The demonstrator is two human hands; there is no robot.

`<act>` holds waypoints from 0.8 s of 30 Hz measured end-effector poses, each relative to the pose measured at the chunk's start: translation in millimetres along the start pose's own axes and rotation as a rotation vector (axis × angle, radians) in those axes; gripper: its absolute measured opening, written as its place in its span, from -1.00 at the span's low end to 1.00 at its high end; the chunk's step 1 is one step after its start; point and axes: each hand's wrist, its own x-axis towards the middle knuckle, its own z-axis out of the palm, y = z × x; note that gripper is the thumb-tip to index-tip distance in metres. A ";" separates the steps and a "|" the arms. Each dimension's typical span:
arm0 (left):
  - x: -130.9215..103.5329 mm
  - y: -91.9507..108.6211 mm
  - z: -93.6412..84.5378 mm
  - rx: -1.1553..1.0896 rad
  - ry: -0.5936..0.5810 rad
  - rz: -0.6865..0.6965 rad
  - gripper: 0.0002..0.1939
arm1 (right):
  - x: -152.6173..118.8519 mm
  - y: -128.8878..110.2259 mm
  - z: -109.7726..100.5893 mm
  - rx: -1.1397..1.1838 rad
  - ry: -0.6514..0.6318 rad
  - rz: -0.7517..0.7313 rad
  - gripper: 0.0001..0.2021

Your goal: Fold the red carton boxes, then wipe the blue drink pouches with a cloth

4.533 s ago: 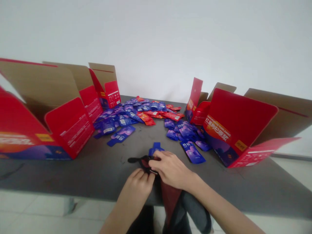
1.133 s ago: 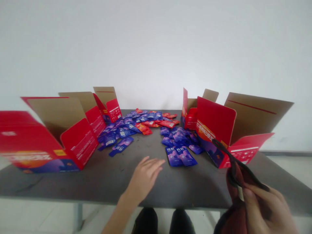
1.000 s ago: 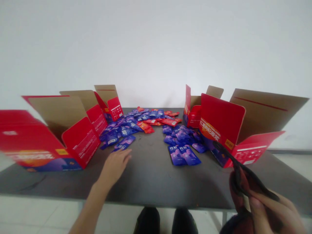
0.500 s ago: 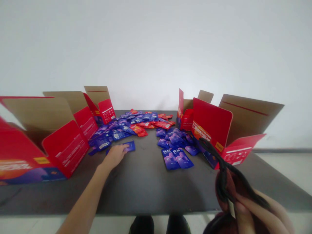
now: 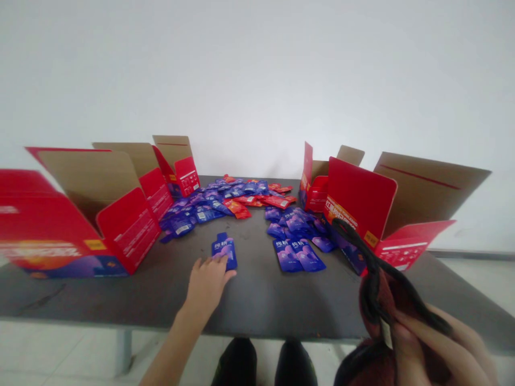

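My left hand (image 5: 208,281) lies over the lower part of a single purple pouch (image 5: 226,252) on the table, fingertips on its face and thumb spread to the right. The pouch is flat, with its narrow neck pointing away from me. At the lower right my right hand (image 5: 442,346) is closed on a dark red fabric piece with black edging (image 5: 380,300) and a small white tag, held up above the table's front edge. Two overlapping purple pouches (image 5: 298,255) lie near the middle right, in front of a small purple heap (image 5: 295,222).
A large pile of purple and red pouches (image 5: 225,198) spreads across the back of the dark table (image 5: 257,300). Open red cartons with raised flaps stand along the left (image 5: 132,230) and right (image 5: 358,203). Behind is a white wall (image 5: 257,80).
My left hand has moved right and nearer to me, and the pouch under it has turned from lying sideways to lengthwise. The right hand keeps its hold. The view has shifted slightly.
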 end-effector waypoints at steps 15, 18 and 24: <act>-52.7 1.5 37.0 -0.062 0.032 0.447 -0.48 | 2.8 -66.1 149.9 0.283 -1.048 -0.568 -0.86; -55.9 1.5 42.5 -0.044 0.118 0.442 -0.49 | -6.1 -68.1 171.1 0.243 -1.130 -0.599 -0.81; -55.7 0.4 39.4 -0.124 0.264 0.488 -0.58 | 3.1 -49.9 214.3 0.086 -1.193 -0.551 -0.81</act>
